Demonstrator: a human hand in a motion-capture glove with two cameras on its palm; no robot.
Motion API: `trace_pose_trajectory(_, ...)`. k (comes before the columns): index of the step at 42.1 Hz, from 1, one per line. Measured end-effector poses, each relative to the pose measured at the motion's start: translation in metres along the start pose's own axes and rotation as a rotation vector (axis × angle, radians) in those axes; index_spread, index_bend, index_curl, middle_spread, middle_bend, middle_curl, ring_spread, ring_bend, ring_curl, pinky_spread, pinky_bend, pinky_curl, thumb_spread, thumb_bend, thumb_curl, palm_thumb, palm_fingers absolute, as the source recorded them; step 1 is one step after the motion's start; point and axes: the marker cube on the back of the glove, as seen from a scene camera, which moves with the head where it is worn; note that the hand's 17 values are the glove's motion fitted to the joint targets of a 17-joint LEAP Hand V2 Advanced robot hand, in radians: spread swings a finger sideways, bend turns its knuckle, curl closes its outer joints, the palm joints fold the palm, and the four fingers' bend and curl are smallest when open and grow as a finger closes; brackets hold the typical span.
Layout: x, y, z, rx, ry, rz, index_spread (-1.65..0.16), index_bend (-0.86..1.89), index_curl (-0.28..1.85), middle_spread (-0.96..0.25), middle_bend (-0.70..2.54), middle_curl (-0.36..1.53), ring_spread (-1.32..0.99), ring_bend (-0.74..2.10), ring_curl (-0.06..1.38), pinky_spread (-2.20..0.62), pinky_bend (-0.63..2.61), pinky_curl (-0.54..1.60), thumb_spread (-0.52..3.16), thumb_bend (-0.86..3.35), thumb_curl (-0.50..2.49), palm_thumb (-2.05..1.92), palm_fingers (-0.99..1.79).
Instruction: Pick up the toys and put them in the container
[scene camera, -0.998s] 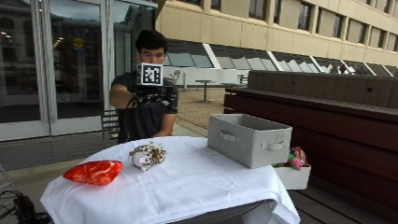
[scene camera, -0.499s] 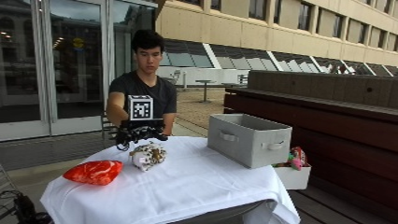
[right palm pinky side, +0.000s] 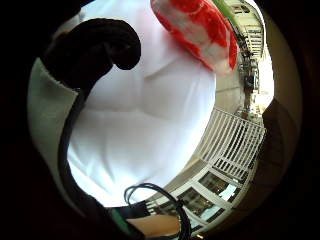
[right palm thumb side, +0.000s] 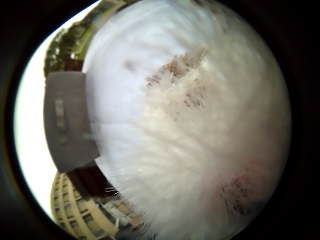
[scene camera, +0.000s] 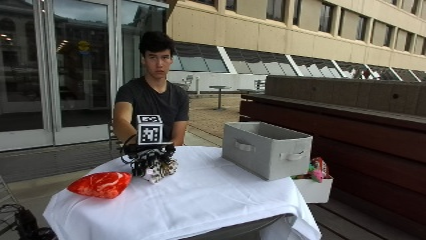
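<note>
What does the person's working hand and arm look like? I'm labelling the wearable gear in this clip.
The right hand wears a black glove; in the little finger side palm view its black-covered fingers show beside a pale plastic edge. The arm above it is bare below the short sleeve of a dark T-shirt. No watch or other markings can be made out.

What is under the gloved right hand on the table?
A white furry spotted toy on the white tablecloth; the black-gloved right hand covers its top, so contact is unclear.
</note>
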Motion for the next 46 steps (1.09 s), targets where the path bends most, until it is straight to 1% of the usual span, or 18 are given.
trace_pose_trajectory(1, 0.0, 0.0, 0.001, -0.002, -0.001, 0.001, -0.29, 0.03, 0.08, 0.0, 0.07, 0.24, 0.01, 0.52, 0.35, -0.06, 1.46, 0.43, 1.06, 0.09, 0.31, 0.29, -0.15)
trace_pose_trajectory(2, 0.0, 0.0, 0.002, -0.001, -0.003, 0.003, -0.29, 0.01, 0.07, 0.01, 0.03, 0.22, 0.0, 0.68, 0.39, -0.12, 1.51, 0.44, 1.08, 0.13, 0.32, 0.36, -0.02)
trace_pose_trajectory(3, 0.0, 0.0, 0.003, 0.0, -0.006, 0.005, -0.29, 0.01, 0.06, 0.02, 0.03, 0.21, -0.02, 0.77, 0.41, -0.15, 1.54, 0.44, 1.09, 0.15, 0.33, 0.4, 0.04)
trace_pose_trajectory(4, 0.0, 0.0, 0.004, 0.001, -0.008, 0.009, -0.3, -0.02, 0.05, 0.01, 0.05, 0.2, -0.07, 0.94, 0.45, -0.21, 1.57, 0.44, 1.11, 0.19, 0.35, 0.46, 0.19)
trace_pose_trajectory(7, 0.0, 0.001, 0.004, -0.001, -0.014, 0.023, -0.31, 0.03, 0.03, 0.0, 0.16, 0.21, -0.19, 1.16, 0.46, -0.31, 1.51, 0.39, 1.12, 0.26, 0.39, 0.59, 0.43)
trace_pose_trajectory(8, -0.001, 0.001, 0.004, 0.002, -0.016, 0.026, -0.31, 0.09, 0.03, -0.02, 0.21, 0.22, -0.22, 1.16, 0.46, -0.34, 1.47, 0.38, 1.1, 0.27, 0.41, 0.62, 0.5)
trace_pose_trajectory(9, -0.001, 0.001, 0.004, 0.008, -0.02, 0.03, -0.31, 0.08, 0.03, -0.02, 0.21, 0.22, -0.24, 1.18, 0.47, -0.36, 1.46, 0.38, 1.1, 0.28, 0.41, 0.64, 0.5)
trace_pose_trajectory(11, -0.003, 0.003, 0.004, 0.032, -0.026, 0.041, -0.31, 0.2, 0.07, -0.07, 0.32, 0.26, -0.29, 1.15, 0.48, -0.4, 1.36, 0.36, 1.05, 0.32, 0.45, 0.73, 0.67)
trace_pose_trajectory(14, -0.008, 0.005, 0.005, 0.08, -0.024, 0.059, -0.31, 0.31, 0.1, -0.12, 0.38, 0.29, -0.34, 1.16, 0.48, -0.45, 1.25, 0.33, 1.0, 0.42, 0.51, 0.89, 0.9)
trace_pose_trajectory(20, -0.013, 0.005, 0.001, 0.123, 0.026, 0.063, -0.29, 0.4, 0.16, -0.21, 0.42, 0.33, -0.37, 1.18, 0.48, -0.51, 1.05, 0.28, 1.01, 0.52, 0.56, 1.01, 1.11)
trace_pose_trajectory(24, -0.013, 0.002, -0.004, 0.151, 0.017, 0.069, -0.27, 0.49, 0.21, -0.26, 0.6, 0.4, -0.38, 1.18, 0.48, -0.52, 0.9, 0.26, 1.11, 0.61, 0.59, 1.05, 1.27)
trace_pose_trajectory(28, -0.012, 0.004, -0.018, 0.154, -0.016, 0.064, -0.25, 0.55, 0.24, -0.29, 0.76, 0.45, -0.41, 1.12, 0.46, -0.53, 0.85, 0.26, 1.18, 0.68, 0.62, 1.07, 1.31)
trace_pose_trajectory(30, -0.013, 0.006, -0.029, 0.162, -0.02, 0.065, -0.24, 0.55, 0.26, -0.3, 0.78, 0.47, -0.41, 1.12, 0.46, -0.53, 0.85, 0.27, 1.12, 0.66, 0.63, 1.06, 1.28)
trace_pose_trajectory(33, -0.017, 0.008, -0.056, 0.171, -0.017, 0.09, -0.25, 0.5, 0.25, -0.32, 0.71, 0.46, -0.42, 1.15, 0.46, -0.5, 0.88, 0.3, 0.91, 0.48, 0.63, 0.88, 1.14)
trace_pose_trajectory(36, -0.025, 0.006, -0.087, 0.255, -0.025, 0.171, -0.27, 0.46, 0.25, -0.34, 0.61, 0.44, -0.42, 1.1, 0.44, -0.5, 0.97, 0.33, 0.81, 0.34, 0.62, 0.73, 1.01)
trace_pose_trajectory(38, -0.032, 0.006, -0.108, 0.313, -0.031, 0.209, -0.28, 0.42, 0.26, -0.35, 0.59, 0.44, -0.42, 1.09, 0.45, -0.49, 0.99, 0.35, 0.76, 0.31, 0.63, 0.71, 0.99)
trace_pose_trajectory(42, -0.039, 0.013, -0.15, 0.357, -0.008, 0.097, -0.3, 0.32, 0.25, -0.36, 0.52, 0.43, -0.43, 1.05, 0.44, -0.48, 1.07, 0.38, 0.73, 0.24, 0.64, 0.65, 0.92)
trace_pose_trajectory(46, -0.058, 0.025, -0.199, 0.341, -0.007, 0.109, -0.33, 0.23, 0.23, -0.37, 0.47, 0.42, -0.45, 1.02, 0.43, -0.47, 1.11, 0.4, 0.73, 0.21, 0.66, 0.64, 0.88)
